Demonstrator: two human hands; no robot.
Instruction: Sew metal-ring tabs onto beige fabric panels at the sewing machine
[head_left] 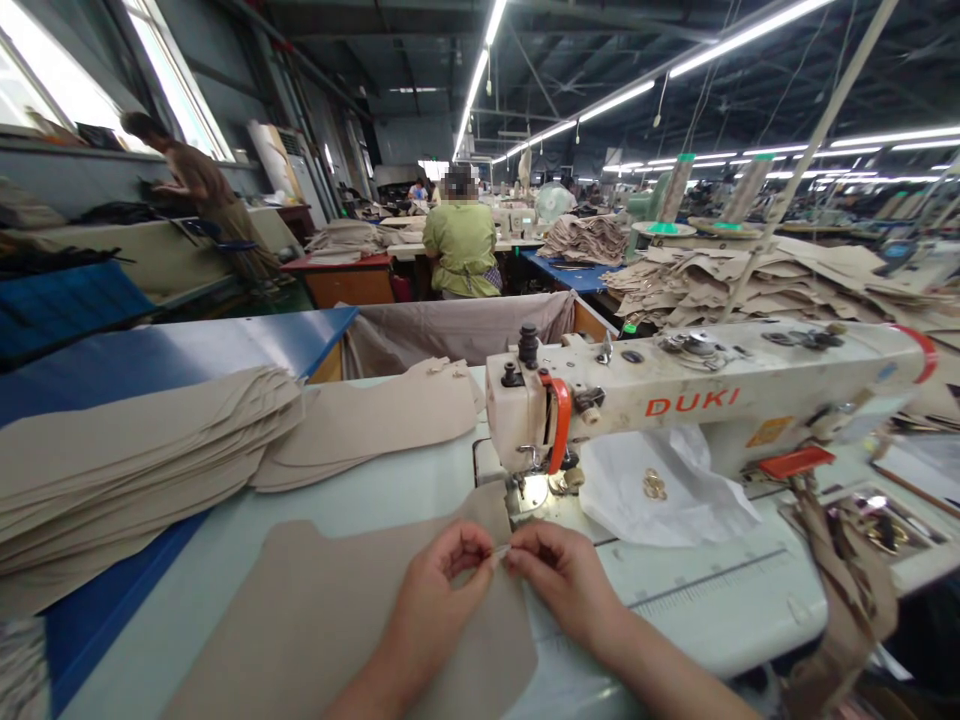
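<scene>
A large beige fabric panel (337,590) lies flat on the sewing table, its upper corner reaching the needle area of the white sewing machine (600,385). Over the panel's right edge, just in front of the presser foot (534,490), my two hands meet fingertip to fingertip. My left hand (442,580) is closed in a pinch, thumb against fingers. My right hand (559,570) pinches too, from the other side. Something small and pale shows between the fingertips; its kind cannot be made out.
Stacked beige panels (135,450) lie at left, with further panels (375,420) behind. A white sheet (667,490) bears small gold metal pieces (655,485). At right are a tray of metal parts (885,530) and hanging beige straps (847,580). A person (460,240) sits ahead; another (202,200) stands at left.
</scene>
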